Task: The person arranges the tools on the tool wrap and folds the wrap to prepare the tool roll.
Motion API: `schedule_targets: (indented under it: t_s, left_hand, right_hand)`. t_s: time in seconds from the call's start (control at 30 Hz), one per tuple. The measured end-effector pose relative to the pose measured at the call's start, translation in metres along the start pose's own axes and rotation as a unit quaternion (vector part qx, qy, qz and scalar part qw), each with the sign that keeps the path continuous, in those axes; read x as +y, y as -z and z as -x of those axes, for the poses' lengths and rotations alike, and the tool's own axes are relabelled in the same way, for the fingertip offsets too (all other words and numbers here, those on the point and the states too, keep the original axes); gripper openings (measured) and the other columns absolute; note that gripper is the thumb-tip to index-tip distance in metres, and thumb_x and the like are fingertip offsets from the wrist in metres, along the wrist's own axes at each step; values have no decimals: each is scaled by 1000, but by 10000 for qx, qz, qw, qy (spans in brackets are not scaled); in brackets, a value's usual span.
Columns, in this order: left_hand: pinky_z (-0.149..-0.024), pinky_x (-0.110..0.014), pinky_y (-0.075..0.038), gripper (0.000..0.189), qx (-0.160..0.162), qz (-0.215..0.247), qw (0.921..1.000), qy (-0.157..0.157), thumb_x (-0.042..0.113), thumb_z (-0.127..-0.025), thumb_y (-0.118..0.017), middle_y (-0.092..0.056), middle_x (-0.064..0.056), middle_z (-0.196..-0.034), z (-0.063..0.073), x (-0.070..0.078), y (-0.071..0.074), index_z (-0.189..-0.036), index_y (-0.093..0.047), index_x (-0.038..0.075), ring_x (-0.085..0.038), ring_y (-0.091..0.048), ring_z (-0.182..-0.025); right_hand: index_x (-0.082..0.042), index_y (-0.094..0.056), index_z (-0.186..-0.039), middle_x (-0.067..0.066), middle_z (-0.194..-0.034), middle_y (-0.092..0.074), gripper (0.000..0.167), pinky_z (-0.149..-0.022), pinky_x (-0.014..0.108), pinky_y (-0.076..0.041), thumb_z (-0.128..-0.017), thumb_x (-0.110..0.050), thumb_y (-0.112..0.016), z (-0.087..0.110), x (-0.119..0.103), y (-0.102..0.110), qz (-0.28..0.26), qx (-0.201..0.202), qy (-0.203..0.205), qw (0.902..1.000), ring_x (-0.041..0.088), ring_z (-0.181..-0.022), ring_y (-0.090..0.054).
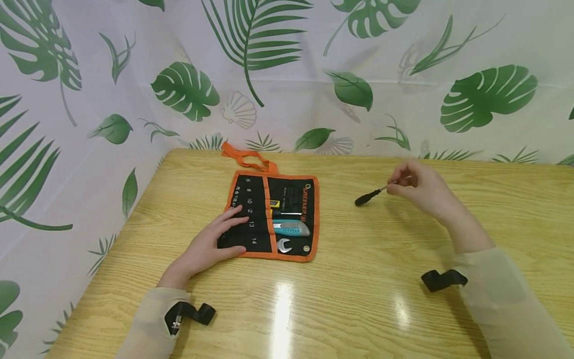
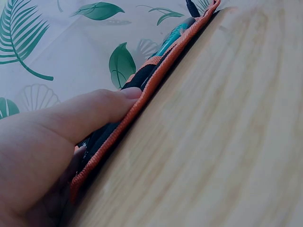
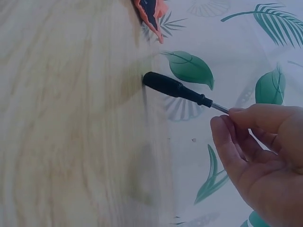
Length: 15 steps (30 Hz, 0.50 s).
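A black-handled screwdriver (image 1: 367, 197) is pinched by its metal shaft between the thumb and fingers of my right hand (image 1: 419, 192). Its handle points left, toward the tool pouch, as the right wrist view also shows (image 3: 177, 90). My left hand (image 1: 215, 239) rests with spread fingers on the left side of the black tool pouch (image 1: 293, 194), which has orange edging. In the left wrist view the thumb (image 2: 102, 111) lies on the pouch's edge. Tucked in the pouch pockets are a teal utility knife (image 1: 291, 228) and an open-end wrench (image 1: 284, 246).
An orange strap (image 1: 246, 157) trails from the pouch's far edge. The wooden table (image 1: 350, 299) ends at a wall covering (image 1: 287, 75) printed with green leaves. A black wrist camera (image 1: 206, 314) sits on the left sleeve, another (image 1: 432, 280) on the right.
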<state>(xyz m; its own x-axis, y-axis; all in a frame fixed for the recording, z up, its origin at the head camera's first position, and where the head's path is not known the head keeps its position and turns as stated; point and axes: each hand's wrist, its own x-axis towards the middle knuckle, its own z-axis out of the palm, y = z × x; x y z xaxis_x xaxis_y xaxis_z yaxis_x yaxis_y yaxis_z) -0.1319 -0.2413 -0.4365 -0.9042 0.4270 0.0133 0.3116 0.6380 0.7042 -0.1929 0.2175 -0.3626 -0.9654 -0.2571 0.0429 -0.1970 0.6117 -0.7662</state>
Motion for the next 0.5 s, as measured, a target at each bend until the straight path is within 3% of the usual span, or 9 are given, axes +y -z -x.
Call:
schedule_targets:
  t_s: [0.3,0.5]
  left_hand:
    - [-109,-56,-22,64,-8,18,10000,48,38,-84,-74,-21,9,-156,0,1,0,-141,-48,28,-21,-15,-144]
    - [-109,-56,-22,64,-23,11,10000,46,38,-84,-74,-21,10,-156,1,1,0,-141,-48,28,-20,-15,-144]
  right_hand:
    - [-3,-61,-99,14,-103,-62,11,-71,28,-49,-92,-11,-64,0,10,-2,468,-293,195,9983,31,-95,-62]
    - [-1,-63,-98,12,-97,-64,8,-74,33,-50,-91,-6,-63,-2,16,-5,605,-549,392,9959,29,-89,-62]
